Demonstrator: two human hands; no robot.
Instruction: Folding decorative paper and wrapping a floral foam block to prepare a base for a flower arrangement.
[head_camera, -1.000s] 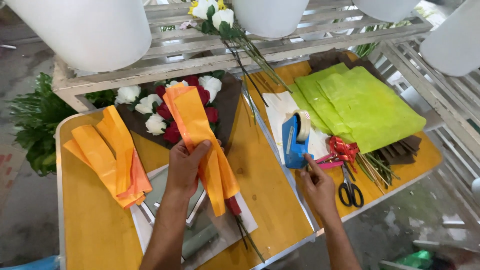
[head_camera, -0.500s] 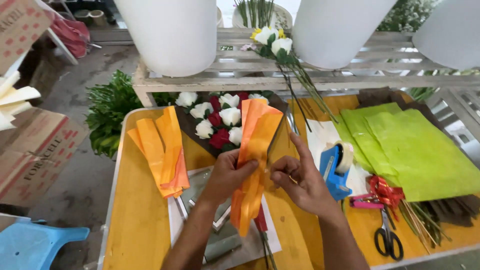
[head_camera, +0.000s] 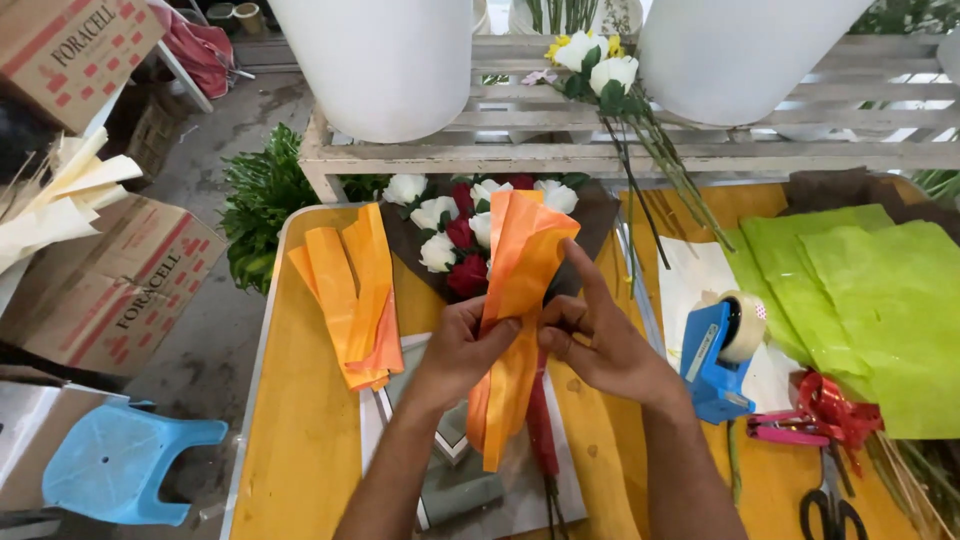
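— Where does the orange paper sit in your grip?

— At a yellow table (head_camera: 300, 440), I hold a folded sheet of orange wrapping paper (head_camera: 515, 300) between both hands. My left hand (head_camera: 462, 350) pinches it from the left, thumb laid across its front; my right hand (head_camera: 600, 345) closes on its right edge, index finger raised along the fold. Both grips are narrow and shut on the sheet.

— Which way does it run?

— Its long axis stands nearly upright, top flaring away from me toward the bouquet of white and red roses (head_camera: 460, 225), tail hanging below my hands over a grey sheet (head_camera: 450, 480). The two hands meet at mid-length, touching the paper from opposite sides, neither clearly nearer.

— What lies to the sides?

— A stack of orange sheets (head_camera: 350, 300) lies left, apart from my hands. A blue tape dispenser (head_camera: 715, 360) stands just right of my right wrist, green paper (head_camera: 870, 300) beyond it, and scissors (head_camera: 830, 500) near the table's front edge.
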